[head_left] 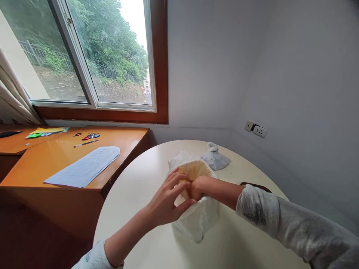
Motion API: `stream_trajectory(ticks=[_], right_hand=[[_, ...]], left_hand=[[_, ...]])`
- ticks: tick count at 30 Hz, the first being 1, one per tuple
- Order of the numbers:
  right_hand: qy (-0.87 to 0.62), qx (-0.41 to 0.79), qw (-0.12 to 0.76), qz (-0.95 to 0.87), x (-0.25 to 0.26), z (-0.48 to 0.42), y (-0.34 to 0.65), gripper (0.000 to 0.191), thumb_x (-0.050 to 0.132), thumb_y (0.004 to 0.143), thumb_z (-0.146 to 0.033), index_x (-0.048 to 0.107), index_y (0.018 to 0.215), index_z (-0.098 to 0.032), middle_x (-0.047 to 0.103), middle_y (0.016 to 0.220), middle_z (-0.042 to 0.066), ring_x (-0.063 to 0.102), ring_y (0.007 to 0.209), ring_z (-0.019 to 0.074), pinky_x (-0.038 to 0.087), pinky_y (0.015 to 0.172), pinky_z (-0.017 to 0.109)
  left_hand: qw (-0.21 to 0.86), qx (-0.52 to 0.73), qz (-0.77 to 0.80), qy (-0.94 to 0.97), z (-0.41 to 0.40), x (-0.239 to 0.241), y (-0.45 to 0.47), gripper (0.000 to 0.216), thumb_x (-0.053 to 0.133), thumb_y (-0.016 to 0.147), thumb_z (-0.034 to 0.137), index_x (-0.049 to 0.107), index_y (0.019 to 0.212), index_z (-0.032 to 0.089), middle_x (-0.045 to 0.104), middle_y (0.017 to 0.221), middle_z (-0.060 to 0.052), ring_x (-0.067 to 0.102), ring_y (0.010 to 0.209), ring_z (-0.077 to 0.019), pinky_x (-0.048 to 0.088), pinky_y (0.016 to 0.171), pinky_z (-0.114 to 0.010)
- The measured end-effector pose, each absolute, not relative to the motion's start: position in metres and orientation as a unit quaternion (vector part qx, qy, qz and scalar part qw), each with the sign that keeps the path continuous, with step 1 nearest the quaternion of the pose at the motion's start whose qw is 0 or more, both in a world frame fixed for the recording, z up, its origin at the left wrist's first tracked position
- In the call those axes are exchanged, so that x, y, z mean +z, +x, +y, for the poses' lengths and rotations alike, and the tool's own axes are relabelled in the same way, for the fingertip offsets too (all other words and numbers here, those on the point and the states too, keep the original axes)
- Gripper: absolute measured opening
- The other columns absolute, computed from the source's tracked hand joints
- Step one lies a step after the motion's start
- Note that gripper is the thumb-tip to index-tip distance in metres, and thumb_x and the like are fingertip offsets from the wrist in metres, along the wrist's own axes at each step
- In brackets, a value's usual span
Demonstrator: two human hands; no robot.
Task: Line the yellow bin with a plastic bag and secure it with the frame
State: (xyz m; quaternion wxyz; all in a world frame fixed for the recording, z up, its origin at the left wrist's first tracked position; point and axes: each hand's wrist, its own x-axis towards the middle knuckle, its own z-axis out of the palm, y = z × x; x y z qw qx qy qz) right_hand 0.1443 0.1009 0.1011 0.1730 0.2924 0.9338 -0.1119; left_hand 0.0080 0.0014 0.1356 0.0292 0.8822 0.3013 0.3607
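White plastic bag (196, 220) stands open near the middle of the round cream surface (146, 172), its mouth rolled back around a pale yellowish lining. No brand or print shows on it. The left hand (165, 203) grips the near rim, thumb outside and fingers (175, 179) curled over the edge. The right hand (198, 188) is plunged into the mouth; its fingers are hidden, so it cannot be told whether they are closed on anything. What the bag contains is also out of sight.

One smaller knotted grey bag (215, 158) lies just behind. A dark curved edge (256, 185) peeks from behind the right sleeve, too cut off to identify.

On the wooden desk (36, 168) lie one printed sheet (84, 168), its text too small to read, one pen (85, 143), some keys (91, 136) and coloured papers (47, 131). One wall socket (255, 129) is visible.
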Motion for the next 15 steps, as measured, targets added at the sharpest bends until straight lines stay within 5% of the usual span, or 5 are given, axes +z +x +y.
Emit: stream_trajectory(ticks=[4, 6, 9, 11, 15], right_hand=[[0.303, -0.096, 0.227, 0.921, 0.103, 0.082, 0.151, 0.062, 0.08, 0.053, -0.024, 0.061, 0.111, -0.016, 0.057, 0.118, 0.013, 0.052, 0.109, 0.0315, 0.045, 0.09, 0.043], [0.316, -0.078, 0.215, 0.921, 0.105, 0.072, 0.155, 0.081, 0.079, 0.053, -0.027, 0.049, 0.127, -0.016, 0.046, 0.132, 0.017, 0.041, 0.121, 0.0373, 0.035, 0.099, 0.053], [0.327, -0.052, 0.176, 0.927, 0.109, 0.058, 0.158, 0.096, 0.079, 0.052, -0.03, 0.036, 0.137, -0.021, 0.033, 0.143, 0.016, 0.027, 0.131, 0.0388, 0.019, 0.106, 0.059], [0.332, -0.041, 0.138, 0.932, 0.112, 0.052, 0.158, 0.084, 0.078, 0.055, -0.029, 0.043, 0.132, -0.023, 0.038, 0.141, 0.013, 0.028, 0.131, 0.0376, 0.019, 0.107, 0.055], [0.371, -0.039, 0.055, 0.926, 0.113, 0.047, 0.157, 0.051, 0.07, 0.065, -0.027, 0.058, 0.114, -0.019, 0.061, 0.115, 0.012, 0.052, 0.111, 0.032, 0.039, 0.097, 0.045]], left_hand=[[0.061, 0.305, 0.359, 0.88, 0.002, 0.137, -0.002, 0.058, 0.068, 0.071, 0.048, 0.047, 0.117, 0.019, 0.025, 0.145, -0.02, 0.023, 0.134, -0.0389, 0.025, 0.104, -0.062], [0.088, 0.271, 0.378, 0.881, 0.0, 0.135, -0.006, 0.06, 0.07, 0.067, 0.051, 0.05, 0.114, 0.021, 0.012, 0.15, -0.018, 0.014, 0.135, -0.0431, 0.033, 0.099, -0.062], [0.106, 0.238, 0.368, 0.892, -0.003, 0.13, -0.011, 0.056, 0.073, 0.063, 0.051, 0.052, 0.107, 0.022, 0.012, 0.151, -0.016, 0.017, 0.135, -0.0429, 0.038, 0.098, -0.06], [0.1, 0.228, 0.353, 0.902, -0.004, 0.129, -0.013, 0.053, 0.073, 0.063, 0.051, 0.053, 0.102, 0.021, 0.017, 0.149, -0.016, 0.02, 0.134, -0.0411, 0.038, 0.099, -0.058], [0.09, 0.226, 0.337, 0.909, -0.005, 0.131, -0.014, 0.043, 0.071, 0.067, 0.049, 0.053, 0.094, 0.02, 0.028, 0.145, -0.016, 0.023, 0.135, -0.0373, 0.04, 0.1, -0.053]])
